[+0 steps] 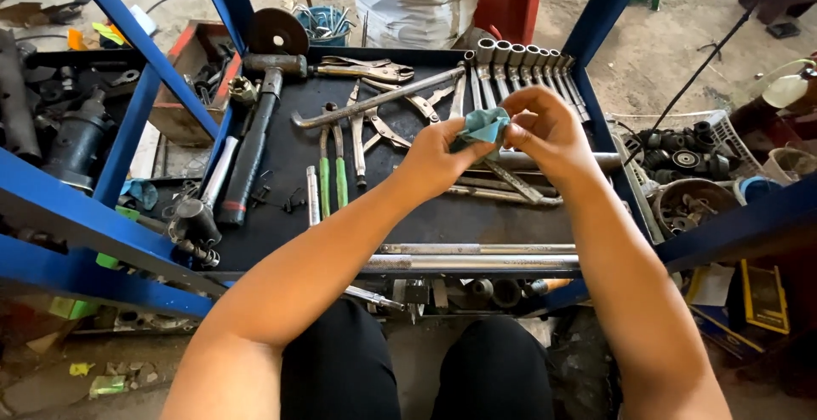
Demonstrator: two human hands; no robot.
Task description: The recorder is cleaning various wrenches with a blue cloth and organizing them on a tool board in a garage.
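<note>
Knees in black trousers (pixel 417 369) lowest in view. Left hand (pixel 438 158) and right hand (pixel 549 135) both pinch crumpled teal cloth (pixel 485 125), raised over black tool tray (pixel 281 156). Socket row (pixel 519 56) behind, pliers (pixel 374 122) just left.

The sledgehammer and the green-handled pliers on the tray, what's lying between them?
In the head view, bare black tray lies between sledgehammer and green-handled pliers.
</note>
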